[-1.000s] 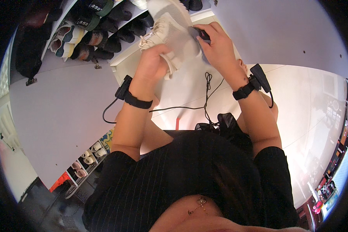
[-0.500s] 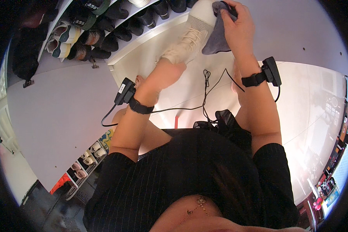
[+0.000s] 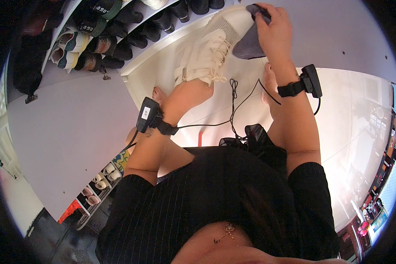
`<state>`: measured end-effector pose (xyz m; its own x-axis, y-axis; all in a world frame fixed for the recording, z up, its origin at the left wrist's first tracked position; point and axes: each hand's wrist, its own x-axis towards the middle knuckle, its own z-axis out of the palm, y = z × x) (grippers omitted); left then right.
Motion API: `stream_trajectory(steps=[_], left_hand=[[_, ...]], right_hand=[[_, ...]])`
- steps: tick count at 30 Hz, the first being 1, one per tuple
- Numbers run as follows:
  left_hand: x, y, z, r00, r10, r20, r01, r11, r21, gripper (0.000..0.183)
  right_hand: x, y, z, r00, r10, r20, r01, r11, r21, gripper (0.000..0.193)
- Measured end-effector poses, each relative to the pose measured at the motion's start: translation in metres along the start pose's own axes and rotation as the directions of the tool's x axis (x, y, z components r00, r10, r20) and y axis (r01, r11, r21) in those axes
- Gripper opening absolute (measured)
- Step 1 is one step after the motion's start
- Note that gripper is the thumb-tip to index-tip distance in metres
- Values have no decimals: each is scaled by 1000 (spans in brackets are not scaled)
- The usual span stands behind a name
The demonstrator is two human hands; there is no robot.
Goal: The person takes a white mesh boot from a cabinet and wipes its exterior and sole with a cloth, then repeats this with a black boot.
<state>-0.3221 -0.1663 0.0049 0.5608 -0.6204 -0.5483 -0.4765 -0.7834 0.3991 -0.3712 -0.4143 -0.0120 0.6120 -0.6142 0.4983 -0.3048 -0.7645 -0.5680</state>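
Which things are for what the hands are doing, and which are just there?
Being used:
- pale lace-up shoe, at the left hand
- grey cloth, in the right hand

Just there:
- dark shoes on the shelf
- pink shoes on the low rack

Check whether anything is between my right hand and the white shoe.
Yes: the grey cloth in your right hand lies between its fingers and the white shoe, at the toe. Nothing else visible stands between them.
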Motion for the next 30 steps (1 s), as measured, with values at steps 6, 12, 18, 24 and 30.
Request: stream_trajectory(steps=[6, 12, 18, 24, 30], left_hand=[[-13, 5, -14, 995, -77, 55, 64, 975, 212, 39], [-11, -3, -10, 982, 186, 14, -185, 959, 217, 38], [16, -10, 0, 976, -75, 206, 13, 958, 286, 37], [25, -28, 8, 996, 53, 72, -64, 986, 157, 37], [21, -14, -1, 998, 9, -55, -3, 996, 94, 35]], right_hand=[[-19, -25, 10, 977, -34, 211, 3, 989, 147, 23], [-23, -15, 14, 976, -48, 212, 34, 997, 69, 24], [-35, -43, 15, 906, -186, 379, 48, 938, 343, 22], [-53, -62, 5, 815, -360, 454, 9, 791, 612, 27], [-33, -26, 9, 935, -49, 352, -24, 979, 200, 25]])
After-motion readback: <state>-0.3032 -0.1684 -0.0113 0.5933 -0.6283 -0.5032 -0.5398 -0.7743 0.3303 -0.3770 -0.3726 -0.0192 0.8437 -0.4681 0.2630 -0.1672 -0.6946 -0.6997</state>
